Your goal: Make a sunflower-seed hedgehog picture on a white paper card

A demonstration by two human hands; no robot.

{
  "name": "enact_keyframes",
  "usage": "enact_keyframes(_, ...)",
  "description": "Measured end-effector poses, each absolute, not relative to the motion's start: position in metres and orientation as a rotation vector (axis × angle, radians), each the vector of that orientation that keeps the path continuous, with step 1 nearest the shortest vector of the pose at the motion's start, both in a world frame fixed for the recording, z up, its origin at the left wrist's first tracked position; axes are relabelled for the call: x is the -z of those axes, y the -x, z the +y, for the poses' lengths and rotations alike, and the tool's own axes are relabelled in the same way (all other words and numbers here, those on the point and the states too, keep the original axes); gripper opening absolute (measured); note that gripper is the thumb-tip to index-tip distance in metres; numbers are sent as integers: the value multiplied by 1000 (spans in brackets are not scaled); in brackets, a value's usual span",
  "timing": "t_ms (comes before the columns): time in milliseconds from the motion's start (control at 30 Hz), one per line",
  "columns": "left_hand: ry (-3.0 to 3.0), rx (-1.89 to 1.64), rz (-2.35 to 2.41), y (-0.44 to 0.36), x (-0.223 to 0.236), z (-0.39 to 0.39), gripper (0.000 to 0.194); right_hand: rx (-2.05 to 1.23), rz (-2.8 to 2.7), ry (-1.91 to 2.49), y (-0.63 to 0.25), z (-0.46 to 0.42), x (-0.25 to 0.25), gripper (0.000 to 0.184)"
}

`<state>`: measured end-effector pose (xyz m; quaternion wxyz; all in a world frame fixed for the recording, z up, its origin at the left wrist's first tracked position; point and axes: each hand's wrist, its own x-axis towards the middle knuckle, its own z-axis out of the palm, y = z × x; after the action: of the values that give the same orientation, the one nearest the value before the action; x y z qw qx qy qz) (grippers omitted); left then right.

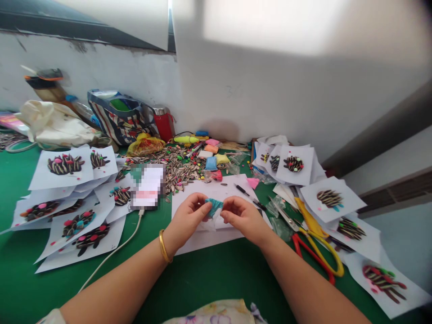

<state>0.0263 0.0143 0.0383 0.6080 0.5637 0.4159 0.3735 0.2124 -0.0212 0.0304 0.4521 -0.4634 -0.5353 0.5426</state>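
Note:
Between my two hands is a small blue clay packet (215, 207), with clear plastic hanging below it. My left hand (193, 215) pinches its left side between thumb and fingers. My right hand (243, 217) grips the right edge with its fingertips. Both hands are above white paper sheets (189, 238) on the green table. A black pen (245, 192) lies on the paper beyond my right hand. Farther back sit small packets of coloured clay, among them a light blue packet (211, 163) and a yellow packet (222, 159).
Sunflower seeds (178, 164) are strewn at the back. Sheets with seed hedgehogs (67, 165) are stacked on the left, more sheets (332, 198) on the right. Scissors (312, 238) lie right of my hands. A phone (147, 186) with a cable, a red flask (164, 123) and bags stand left.

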Motion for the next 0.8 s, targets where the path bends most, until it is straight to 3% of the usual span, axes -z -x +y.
enact_keyframes(333,-1304,-906,953,-30,-36,10,30,-1175,-1469,1321,-211,-22,-34,17)
enact_keyframes(467,-1374,-890,946,-30,-34,9,39,-822,-1670,1371,-212,-25,-32,13)
enact_keyframes(633,-1780,-947,927,-28,-26,9,30,-255,-2129,1410,-209,-29,-35,25)
enact_keyframes(800,-1963,-902,925,-28,-26,7,27,-174,-2292,1424,-207,-29,-36,20)
